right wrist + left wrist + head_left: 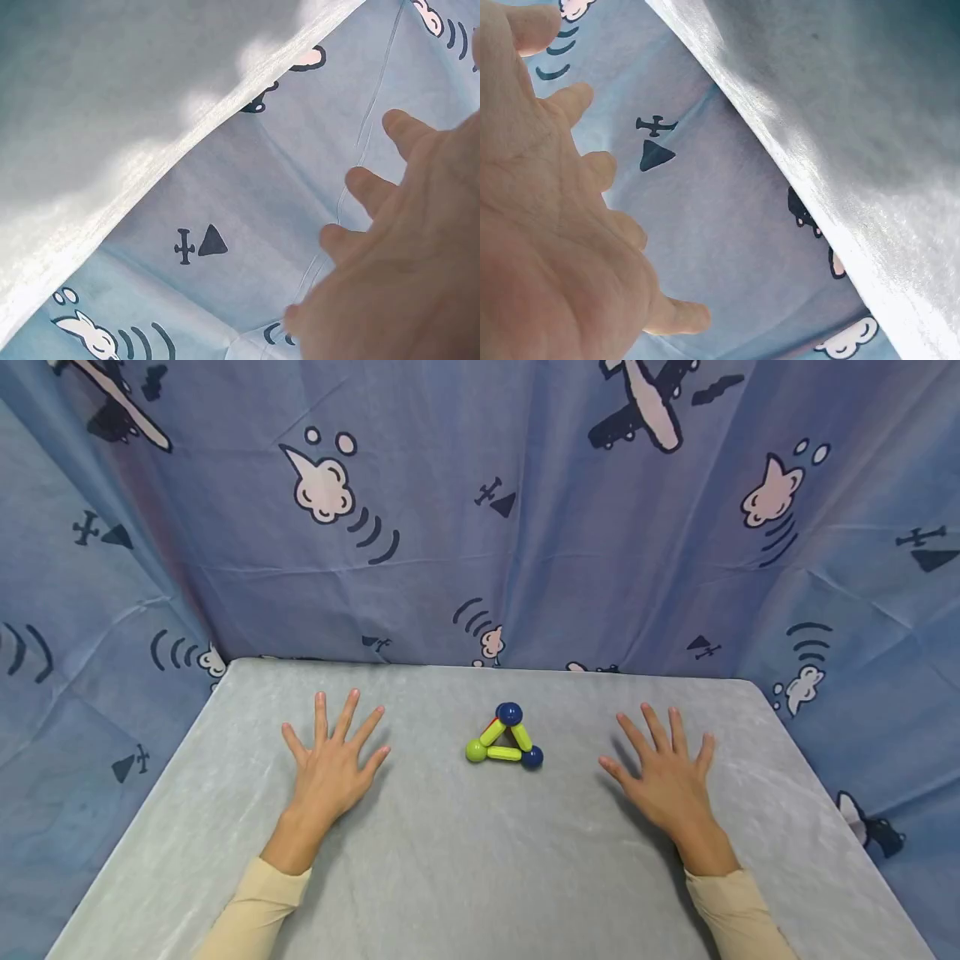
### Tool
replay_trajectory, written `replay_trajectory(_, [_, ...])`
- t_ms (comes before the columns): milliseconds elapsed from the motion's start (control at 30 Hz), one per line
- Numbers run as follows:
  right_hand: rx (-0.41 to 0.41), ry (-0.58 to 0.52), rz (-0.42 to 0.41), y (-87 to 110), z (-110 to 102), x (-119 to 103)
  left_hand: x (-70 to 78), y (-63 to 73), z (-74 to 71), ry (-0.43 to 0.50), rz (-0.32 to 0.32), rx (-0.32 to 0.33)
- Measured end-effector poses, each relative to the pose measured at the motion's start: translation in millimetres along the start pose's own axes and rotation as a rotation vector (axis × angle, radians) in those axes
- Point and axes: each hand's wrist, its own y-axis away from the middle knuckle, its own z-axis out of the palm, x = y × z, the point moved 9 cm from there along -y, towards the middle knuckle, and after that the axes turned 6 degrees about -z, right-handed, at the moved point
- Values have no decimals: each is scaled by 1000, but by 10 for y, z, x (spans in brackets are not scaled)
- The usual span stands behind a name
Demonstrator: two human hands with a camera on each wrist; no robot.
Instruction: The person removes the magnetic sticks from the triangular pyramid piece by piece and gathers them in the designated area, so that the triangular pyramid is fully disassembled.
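A small model of balls and rods (pixel 504 753) sits on the table between the two hands. Yellow-green rods join dark blue balls (pixel 510 714) and a green ball (pixel 476 750) into a triangular shape, with a bit of red showing behind one rod. To its left, my left hand (pixel 327 781) is spread, fingers apart, holding nothing. On the other side my right hand (pixel 667 783) is likewise spread and holds nothing. Both wrist views show the hands with fingers stretched out, and the model appears in neither.
A pale grey cloth covers the table (pixel 480 877). Behind it and along both sides hangs a blue curtain (pixel 435 527) printed with planes and clouds. The table's far edge runs just beyond the fingertips.
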Motion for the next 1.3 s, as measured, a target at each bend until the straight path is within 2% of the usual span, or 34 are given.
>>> replay_trajectory(200, [9,-16,-79,-74,-66,-125,73,-60,-25,-36,54,-17])
replay_trajectory(300, [-1,-60,-118,-122,-68,-287,190,-106,-4,-50,89,-69])
replay_trajectory(367, [-3,-110,-138,-162,-65,-405,327,-155,16,-25,117,-98])
replay_trajectory(500, [0,-229,-162,-252,-27,-622,686,-257,72,88,179,-149])
replay_trajectory(700, [-22,-396,-148,-375,28,-881,1179,-379,134,356,260,-245])
replay_trajectory(800, [-40,-460,-142,-437,51,-994,1385,-439,115,461,322,-256])
replay_trajectory(933, [-71,-522,-127,-486,124,-1097,1605,-469,97,543,422,-257])
replay_trajectory(1100, [-65,-556,-121,-515,148,-1140,1753,-488,128,564,462,-274])
replay_trajectory(1300, [-40,-567,-124,-522,156,-1186,1748,-477,175,573,410,-285])
